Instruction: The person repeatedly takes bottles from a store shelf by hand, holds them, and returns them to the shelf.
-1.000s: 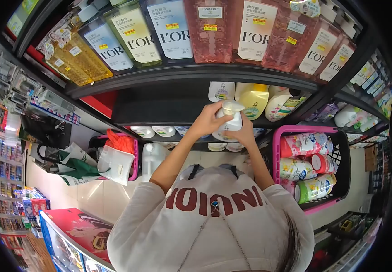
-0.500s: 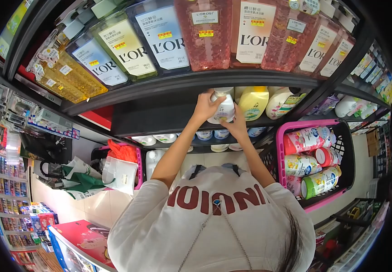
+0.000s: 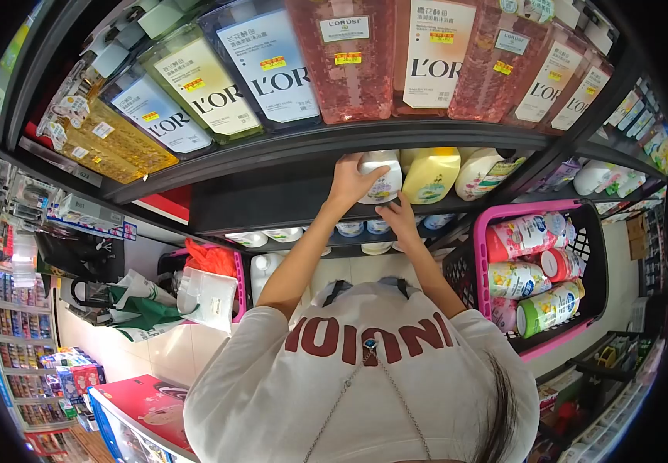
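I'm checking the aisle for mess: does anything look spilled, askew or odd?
No spill or damage stands out. The containers in the pink-rimmed basket at right lie jumbled on their sides, which looks untidy; the white bottle at the left hand appears upright.

This person wears a white short-sleeved shirt and a blue pendant on a silver chain, dark red letters flanking the pendant.

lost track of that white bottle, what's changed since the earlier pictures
The white bottle moved forward onto the shelf, beside the yellow bottle. The left hand still holds it; the right hand has eased to its lower edge, contact unclear. The bottle-filled basket stayed put.
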A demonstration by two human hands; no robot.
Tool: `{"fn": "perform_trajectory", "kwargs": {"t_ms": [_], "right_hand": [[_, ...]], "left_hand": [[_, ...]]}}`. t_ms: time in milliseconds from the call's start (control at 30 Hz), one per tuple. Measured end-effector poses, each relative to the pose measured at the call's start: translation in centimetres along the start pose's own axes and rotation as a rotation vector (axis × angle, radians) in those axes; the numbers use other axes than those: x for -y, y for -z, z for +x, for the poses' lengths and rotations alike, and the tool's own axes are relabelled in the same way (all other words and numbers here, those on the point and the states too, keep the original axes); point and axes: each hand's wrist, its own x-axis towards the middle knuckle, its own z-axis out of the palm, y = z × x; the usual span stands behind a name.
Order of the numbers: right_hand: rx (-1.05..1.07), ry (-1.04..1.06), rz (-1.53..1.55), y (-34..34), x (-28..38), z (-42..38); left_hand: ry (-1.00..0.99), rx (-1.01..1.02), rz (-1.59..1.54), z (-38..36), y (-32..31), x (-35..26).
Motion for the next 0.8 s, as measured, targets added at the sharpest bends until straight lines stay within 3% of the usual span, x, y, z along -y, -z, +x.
{"fn": "perform_trajectory", "kwargs": {"t_ms": [100, 400, 667, 800], "right_hand": [[0.003, -0.012, 0.011, -0.2, 1.1, -0.9], [-0.012, -0.034, 0.025, -0.1, 1.2, -1.0], [-0.008, -0.006, 0.036, 0.5, 0.7, -0.5], [-0.074, 0.011, -0.104, 1.0, 0.3, -0.2]], "left_hand": [[-0.049, -0.029, 0.025, -0.5, 0.0, 1.2], [0.081, 0.098, 0.068, -0.4, 0.4, 1.7], [-0.025, 0.044, 0.109, -0.8, 0.2, 1.8], [0.035, 0.097, 0.137, -0.6, 0.5, 2.0]]}}
